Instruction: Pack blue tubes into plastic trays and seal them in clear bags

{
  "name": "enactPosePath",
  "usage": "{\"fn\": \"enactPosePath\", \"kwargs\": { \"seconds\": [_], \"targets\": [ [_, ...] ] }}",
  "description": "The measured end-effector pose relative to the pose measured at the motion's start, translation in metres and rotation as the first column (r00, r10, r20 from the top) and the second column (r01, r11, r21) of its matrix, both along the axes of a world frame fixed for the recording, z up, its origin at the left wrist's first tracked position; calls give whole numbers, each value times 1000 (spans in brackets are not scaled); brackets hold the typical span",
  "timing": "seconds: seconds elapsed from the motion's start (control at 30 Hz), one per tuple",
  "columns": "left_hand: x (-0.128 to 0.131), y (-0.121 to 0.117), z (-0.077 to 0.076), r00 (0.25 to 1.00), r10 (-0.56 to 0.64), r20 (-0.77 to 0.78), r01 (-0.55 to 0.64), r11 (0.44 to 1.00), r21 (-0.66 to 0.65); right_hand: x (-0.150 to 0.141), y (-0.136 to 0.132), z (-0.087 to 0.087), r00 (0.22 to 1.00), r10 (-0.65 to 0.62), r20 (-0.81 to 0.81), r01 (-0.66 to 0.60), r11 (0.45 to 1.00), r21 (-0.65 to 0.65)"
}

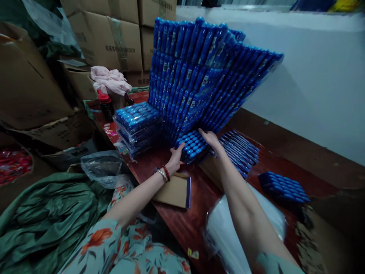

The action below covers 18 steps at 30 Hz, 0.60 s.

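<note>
My left hand (pixel 175 158) and my right hand (pixel 210 137) grip the two sides of a pack of blue tubes (pixel 192 146) lying on the dark red table (pixel 196 217). The pack sits at the foot of a tall leaning stack of blue tube packs (pixel 199 72) against the white wall. My left wrist wears a silver bangle and a red bead bracelet (pixel 164 173). Both hands have fingers curled around the pack's edges.
More wrapped blue packs (pixel 137 121) stand left of the stack, others lie right (pixel 239 150) and far right (pixel 283 188). A flat cardboard piece (pixel 173 190), clear plastic bags (pixel 228 228), a dark red-capped bottle (pixel 105 104), a pink cloth (pixel 110 80), cardboard boxes (pixel 108 38) and green sheeting (pixel 48 217) surround.
</note>
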<state>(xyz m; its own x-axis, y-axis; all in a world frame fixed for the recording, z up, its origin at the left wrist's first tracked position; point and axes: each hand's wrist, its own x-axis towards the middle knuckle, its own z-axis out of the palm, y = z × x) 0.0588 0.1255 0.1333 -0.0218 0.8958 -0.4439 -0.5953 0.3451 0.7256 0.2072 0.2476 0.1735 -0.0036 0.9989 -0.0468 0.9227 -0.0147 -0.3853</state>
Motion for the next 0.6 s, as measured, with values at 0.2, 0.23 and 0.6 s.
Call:
{"fn": "enactPosePath", "kwargs": {
  "seconds": [0.2, 0.23, 0.6],
  "targets": [
    [-3, -29, 5, 986, 77, -146, -77, 997, 9, -24, -21, -3, 999, 37, -26, -36, 999, 8],
    [-9, -37, 5, 979, 91, -181, -85, 995, 44, -27, -31, -1, 999, 39, -27, -38, 999, 24],
    [-100, -141, -24, 659, -230, -716, 332, 943, 3, -40, -230, -54, 940, -141, -310, 152, 988, 11]
  ]
}}
